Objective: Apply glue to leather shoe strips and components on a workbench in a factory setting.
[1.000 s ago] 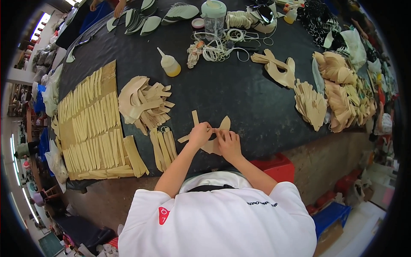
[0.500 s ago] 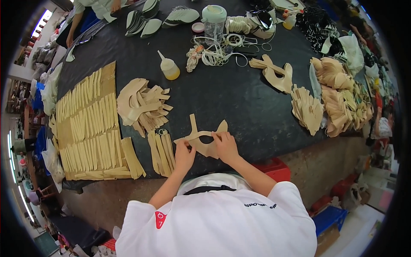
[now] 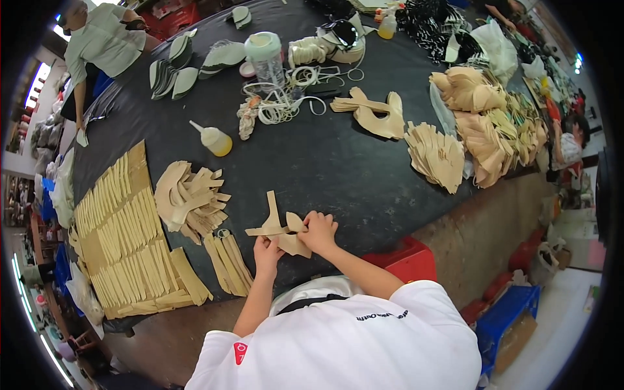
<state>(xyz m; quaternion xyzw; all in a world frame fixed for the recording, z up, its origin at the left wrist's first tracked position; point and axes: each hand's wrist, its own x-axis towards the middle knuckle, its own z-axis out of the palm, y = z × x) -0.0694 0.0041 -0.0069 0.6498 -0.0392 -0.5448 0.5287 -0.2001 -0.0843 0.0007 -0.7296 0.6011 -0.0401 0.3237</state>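
Observation:
Both my hands hold one tan cut-out piece [image 3: 279, 226] with long straps on the black table [image 3: 325, 162]. My left hand [image 3: 266, 250] grips its near lower edge. My right hand [image 3: 318, 232] pinches its right side, which is folded over. A small row of tan strips [image 3: 227, 261] lies just left of my left hand. A heap of similar tan cut-outs [image 3: 188, 198] sits further left.
A large sheet of tan strips [image 3: 123, 240] covers the table's left end. A yellow glue bottle [image 3: 213, 139], white cords [image 3: 279, 104] and a clear jar [image 3: 265, 55] stand farther back. More tan stacks [image 3: 435, 156] lie right. Another person [image 3: 104, 45] works at the far left.
My left hand has come back from the strips on the left to the piece. My right hand has folded the piece's right side inward, so the piece looks more bunched.

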